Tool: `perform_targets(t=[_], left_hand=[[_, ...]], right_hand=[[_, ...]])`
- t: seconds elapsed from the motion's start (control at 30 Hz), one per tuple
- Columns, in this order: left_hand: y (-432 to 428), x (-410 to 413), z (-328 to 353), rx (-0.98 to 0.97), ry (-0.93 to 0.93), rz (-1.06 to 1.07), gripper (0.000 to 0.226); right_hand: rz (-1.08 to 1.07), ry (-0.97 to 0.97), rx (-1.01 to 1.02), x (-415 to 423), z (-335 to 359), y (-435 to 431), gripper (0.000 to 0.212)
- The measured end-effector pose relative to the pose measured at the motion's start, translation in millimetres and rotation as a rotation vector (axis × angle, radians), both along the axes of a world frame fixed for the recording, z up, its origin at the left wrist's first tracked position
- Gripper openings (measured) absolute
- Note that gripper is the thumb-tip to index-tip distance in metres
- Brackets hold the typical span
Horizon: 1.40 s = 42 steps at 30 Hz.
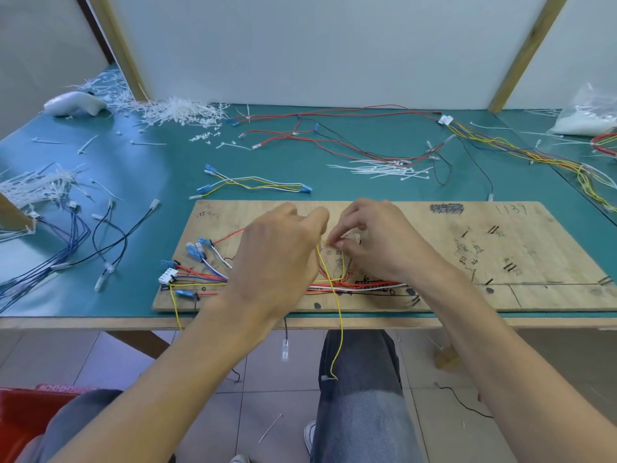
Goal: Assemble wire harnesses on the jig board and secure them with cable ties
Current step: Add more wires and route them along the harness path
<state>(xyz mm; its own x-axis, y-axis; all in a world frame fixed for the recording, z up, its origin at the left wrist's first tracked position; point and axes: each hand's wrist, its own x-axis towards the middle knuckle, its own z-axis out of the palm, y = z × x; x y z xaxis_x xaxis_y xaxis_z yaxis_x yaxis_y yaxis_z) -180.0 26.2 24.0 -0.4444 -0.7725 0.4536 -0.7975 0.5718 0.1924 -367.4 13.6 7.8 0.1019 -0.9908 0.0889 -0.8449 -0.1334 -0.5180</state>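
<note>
Hands first, in the head view: the right hand (377,243) is hovering over the middle of the jig board (500,259), its thumb and forefinger curling together and pinching the upper end of a yellow wire (338,312). Just beside it, the left hand (280,259) is reaching in with its fingers curled toward the same spot. Its back is hiding the fingertips, so I cannot tell whether it is gripping the wire or only steadying it.

From the pinch, the yellow wire is running down across the board and crossing the wire bundle (364,287) of red and white leads that is lying along the board's near edge. It is then dangling off the bench (160,168) over the person's lap. At the board's left end, a white connector (168,275) and several blue terminals (195,252) are sitting fanned out, their leads feeding into the bundle. Loose cable ties (384,169) are lying on the bench beyond the board, well apart from both hands.

Judging from this, the routing step is going on: one more lead is being laid into the harness, and tying is not yet under way. The next move is probably calling for the slack to be drawn up off the lap and laid alongside the bundle along the marked path. Only then is it making sense for a hand to reach back for a tie.
</note>
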Motion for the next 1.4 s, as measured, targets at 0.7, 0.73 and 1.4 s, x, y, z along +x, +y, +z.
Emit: perform_targets(t=[0.7, 0.73, 1.4], left_hand=[[37.1, 3.7, -15.8, 0.209, 0.158, -0.093, 0.005], [40.2, 3.6, -16.6, 0.201, 0.139, -0.109, 0.005], [66.5, 7.9, -18.4, 0.142, -0.195, -0.154, 0.065]], right_hand=[[-0.021, 0.221, -0.177, 0.5, 1.4, 59.1, 0.017], [-0.05, 0.138, -0.243, 3.4, 0.7, 68.5, 0.014], [-0.085, -0.138, 0.205, 2.8, -39.8, 180.8, 0.025]])
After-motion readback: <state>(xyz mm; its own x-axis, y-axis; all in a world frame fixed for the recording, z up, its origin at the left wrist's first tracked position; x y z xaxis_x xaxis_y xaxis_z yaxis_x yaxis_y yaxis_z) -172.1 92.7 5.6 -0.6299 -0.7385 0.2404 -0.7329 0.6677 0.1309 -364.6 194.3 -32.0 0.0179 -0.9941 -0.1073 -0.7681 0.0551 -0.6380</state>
